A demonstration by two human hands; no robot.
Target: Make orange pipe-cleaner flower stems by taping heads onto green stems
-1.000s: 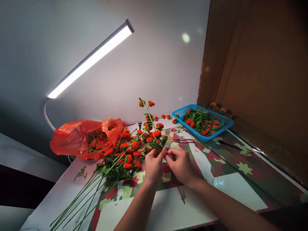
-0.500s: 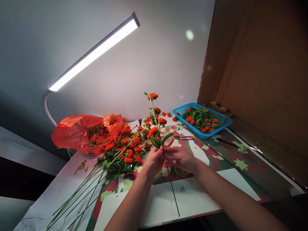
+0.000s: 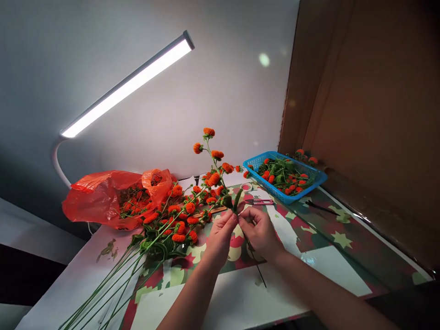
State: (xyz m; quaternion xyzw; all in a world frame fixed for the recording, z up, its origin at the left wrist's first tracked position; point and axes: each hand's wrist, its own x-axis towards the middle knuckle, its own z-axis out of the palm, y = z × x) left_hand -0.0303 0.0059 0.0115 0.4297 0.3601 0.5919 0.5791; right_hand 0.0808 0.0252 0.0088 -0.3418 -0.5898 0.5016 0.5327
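Observation:
Between my two hands stands a long artificial flower stem (image 3: 215, 178) with several fuzzy orange blooms up its length and a pair of green leaves (image 3: 237, 200) low down. My left hand (image 3: 222, 233) pinches the stem just under the leaves. Fingers of my right hand (image 3: 259, 231) close on the same spot from the right, and the bare lower stem (image 3: 258, 268) slants down past them over white paper. Left of my hands lies a heap of finished-looking orange flower stems (image 3: 178, 224), their long green stalks pointing toward the lower left.
A red plastic bag (image 3: 92, 197) of orange flowers sits at the left under a lit lamp (image 3: 130, 87). At the right, a blue basket (image 3: 290, 198) holds flowers and greenery. Pink thread snips (image 3: 263, 202), a tape roll (image 3: 246, 187) and a dark tool (image 3: 323, 207) lie on the patterned cover.
The flower stem has turned and now leans more to the left at its top, its lower end swinging right. My right hand's fingers have curled in closer. The whole view has shifted slightly.

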